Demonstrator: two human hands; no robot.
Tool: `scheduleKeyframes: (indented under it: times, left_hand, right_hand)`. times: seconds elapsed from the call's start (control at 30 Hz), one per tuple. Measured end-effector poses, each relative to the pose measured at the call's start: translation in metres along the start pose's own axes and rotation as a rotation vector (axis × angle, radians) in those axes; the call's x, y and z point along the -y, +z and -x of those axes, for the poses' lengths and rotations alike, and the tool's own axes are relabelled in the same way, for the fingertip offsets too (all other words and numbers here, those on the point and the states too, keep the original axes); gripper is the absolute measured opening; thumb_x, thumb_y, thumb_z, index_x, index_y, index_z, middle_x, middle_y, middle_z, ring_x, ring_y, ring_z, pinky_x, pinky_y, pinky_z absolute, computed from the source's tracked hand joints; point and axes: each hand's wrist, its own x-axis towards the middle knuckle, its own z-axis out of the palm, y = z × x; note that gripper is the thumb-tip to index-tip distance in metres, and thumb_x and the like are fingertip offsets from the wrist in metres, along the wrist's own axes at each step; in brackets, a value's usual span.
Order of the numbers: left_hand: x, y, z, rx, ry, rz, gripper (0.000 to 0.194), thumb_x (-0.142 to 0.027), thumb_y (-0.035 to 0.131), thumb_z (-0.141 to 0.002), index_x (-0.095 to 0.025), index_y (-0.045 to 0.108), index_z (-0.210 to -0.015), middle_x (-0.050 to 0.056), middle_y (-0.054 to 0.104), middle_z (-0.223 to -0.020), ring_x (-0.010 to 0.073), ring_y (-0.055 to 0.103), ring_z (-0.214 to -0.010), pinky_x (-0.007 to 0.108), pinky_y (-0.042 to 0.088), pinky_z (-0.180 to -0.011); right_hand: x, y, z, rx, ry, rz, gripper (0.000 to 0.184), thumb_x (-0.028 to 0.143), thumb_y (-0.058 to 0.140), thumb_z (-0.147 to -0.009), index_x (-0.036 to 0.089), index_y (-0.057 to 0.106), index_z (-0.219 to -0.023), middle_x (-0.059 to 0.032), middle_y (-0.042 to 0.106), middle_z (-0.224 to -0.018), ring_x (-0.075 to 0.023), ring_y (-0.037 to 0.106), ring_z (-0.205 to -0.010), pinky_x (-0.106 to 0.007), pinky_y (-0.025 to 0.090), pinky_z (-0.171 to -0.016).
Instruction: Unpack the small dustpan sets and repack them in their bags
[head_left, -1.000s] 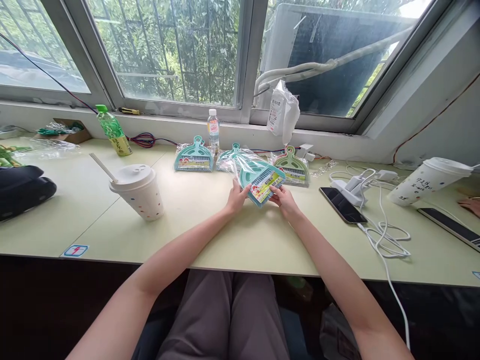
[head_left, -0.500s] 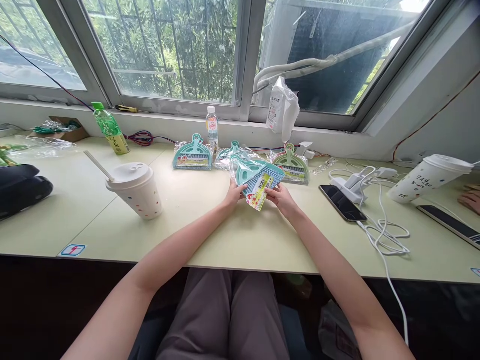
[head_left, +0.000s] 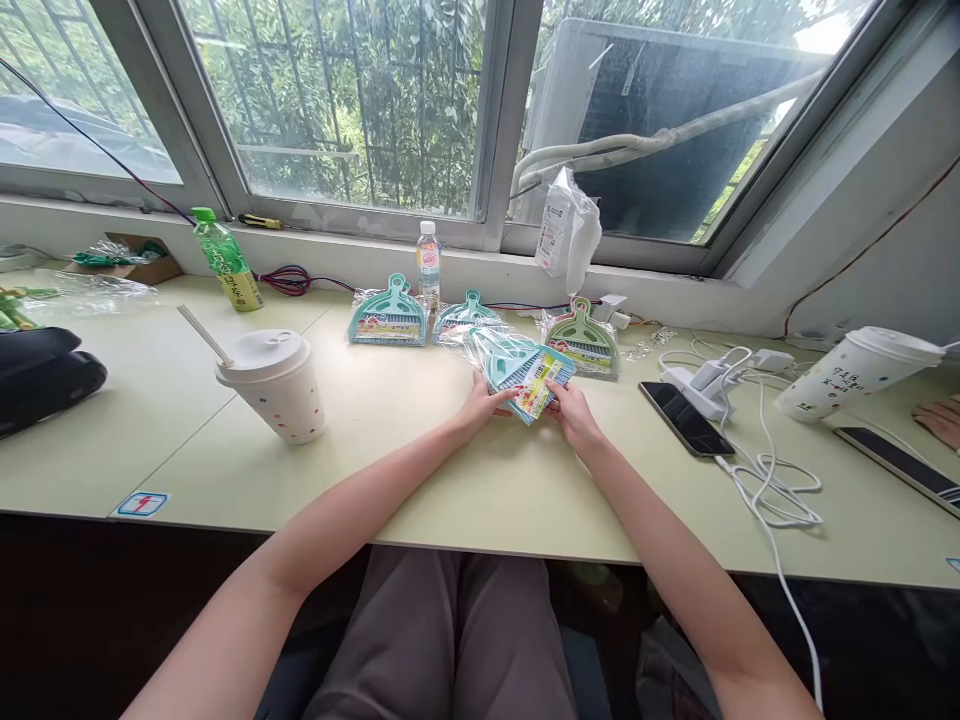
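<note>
Between my hands is a teal mini dustpan and brush set (head_left: pixel 511 366) in clear plastic wrap, tilted, with a yellow printed card (head_left: pixel 535 388) on its front. My left hand (head_left: pixel 480 408) grips its lower left edge, fingers closed. My right hand (head_left: pixel 573 412) pinches the card side at the lower right, thumb on top. Behind it, two more teal wrapped sets, one at the left (head_left: pixel 388 318) and one in the middle (head_left: pixel 468 312), lie near the wall. A green wrapped set (head_left: pixel 580 345) lies just behind on the right.
A lidded paper cup (head_left: pixel 271 390) with a straw stands left. A green bottle (head_left: pixel 227 262) and a clear bottle (head_left: pixel 428 262) are at the back. Rightward lie a phone (head_left: pixel 686 420), a power strip (head_left: pixel 699 388), white cables and another cup (head_left: pixel 855 375). A co-worker's hand (head_left: pixel 939 422) shows at the right edge.
The held dustpan set has shifted slightly right and turned, with its card lying more level. Both hands moved with it, keeping their hold. The whole view has shifted slightly.
</note>
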Motion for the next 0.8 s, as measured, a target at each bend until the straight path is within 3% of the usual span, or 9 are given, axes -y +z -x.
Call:
scheduleKeyframes:
  times: [0.17,0.3,0.4,0.53,0.67,0.8]
  left_hand:
    - [0.0,-0.004,-0.002,-0.068,-0.023,0.031,0.059,-0.02,0.065,-0.078,-0.023,0.029,-0.125,0.011,0.055,-0.125,0.0243,0.065,-0.1,0.037,0.059,-0.073]
    - [0.0,-0.004,-0.001,-0.07,0.014,0.031,0.061,-0.029,0.069,-0.079,-0.023,0.03,-0.126,0.012,0.055,-0.125,0.024,0.065,-0.098,0.038,0.059,-0.074]
    - [0.002,-0.004,-0.001,-0.012,0.039,0.004,0.072,-0.038,0.075,-0.075,-0.022,0.029,-0.128,0.016,0.052,-0.129,0.0272,0.062,-0.105,0.039,0.058,-0.076]
    - [0.01,-0.004,-0.006,0.042,0.179,-0.027,0.102,-0.034,0.085,-0.06,-0.023,0.021,-0.139,0.016,0.047,-0.135,0.0322,0.052,-0.12,0.043,0.055,-0.087]
    - [0.014,-0.007,-0.011,0.045,0.272,0.015,0.109,-0.034,0.084,-0.059,-0.022,0.016,-0.144,0.015,0.043,-0.137,0.0346,0.043,-0.129,0.049,0.046,-0.1]
    - [0.012,-0.011,-0.015,0.001,0.339,0.032,0.106,-0.033,0.083,-0.059,-0.022,0.02,-0.144,0.014,0.043,-0.138,0.0343,0.041,-0.131,0.05,0.036,-0.109]
  right_hand:
    - [0.002,0.002,0.0,0.038,0.046,-0.052,0.016,0.031,0.058,-0.087,0.019,0.06,-0.098,-0.0055,0.074,-0.091,-0.0162,0.071,-0.072,-0.028,0.06,-0.064]
    - [0.004,0.002,0.002,0.083,0.044,-0.074,0.013,0.024,0.058,-0.087,0.019,0.061,-0.099,-0.0046,0.074,-0.092,-0.0135,0.071,-0.072,-0.024,0.059,-0.065]
    - [0.005,0.002,0.003,0.014,0.023,-0.041,0.011,0.024,0.059,-0.087,0.019,0.061,-0.096,-0.0044,0.074,-0.089,-0.0141,0.07,-0.069,-0.024,0.06,-0.063]
    - [0.006,0.001,0.004,-0.029,0.068,0.03,0.012,0.028,0.063,-0.085,0.018,0.06,-0.091,-0.0052,0.074,-0.082,-0.0159,0.069,-0.062,-0.026,0.059,-0.055]
    - [0.007,0.002,0.003,0.047,0.055,-0.006,0.02,0.032,0.067,-0.083,0.018,0.062,-0.097,-0.0048,0.074,-0.087,-0.0161,0.07,-0.066,-0.026,0.06,-0.059]
    - [0.009,0.002,0.002,0.155,0.049,-0.137,0.013,0.026,0.065,-0.085,0.019,0.065,-0.096,-0.0041,0.075,-0.094,-0.0148,0.072,-0.08,-0.025,0.06,-0.075]
